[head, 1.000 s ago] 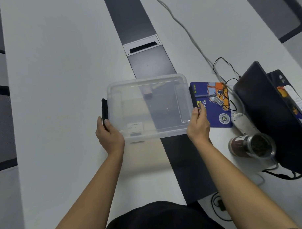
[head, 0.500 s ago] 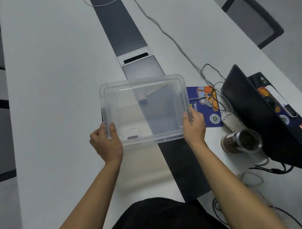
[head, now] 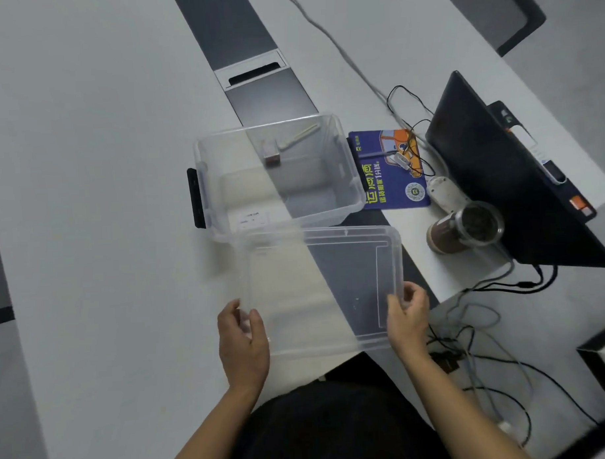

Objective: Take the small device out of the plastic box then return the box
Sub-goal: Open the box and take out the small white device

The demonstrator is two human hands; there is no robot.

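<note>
A clear plastic box (head: 343, 152) with black side latches stands open on the white table. Inside it, near the far wall, lie a small grey-brown device (head: 270, 157) and a pale stick-like item (head: 299, 135). The box's clear lid (head: 330, 286) is off and sits between the box and my body, near the table's front edge. My left hand (head: 242, 341) grips the lid's near left corner. At the lid's near right corner my right hand (head: 407, 318) holds the rim.
Right of the box lie a blue printed pad (head: 388, 178) with tangled black cables (head: 410, 129), a white power strip (head: 445, 193), a glass jar (head: 465, 228) on its side and a dark laptop (head: 505, 174). A cable port (head: 254, 71) sits in the table's dark centre strip.
The lid has come off the box and moved toward my body, with both hands on it. The box stays on the table, now open.
</note>
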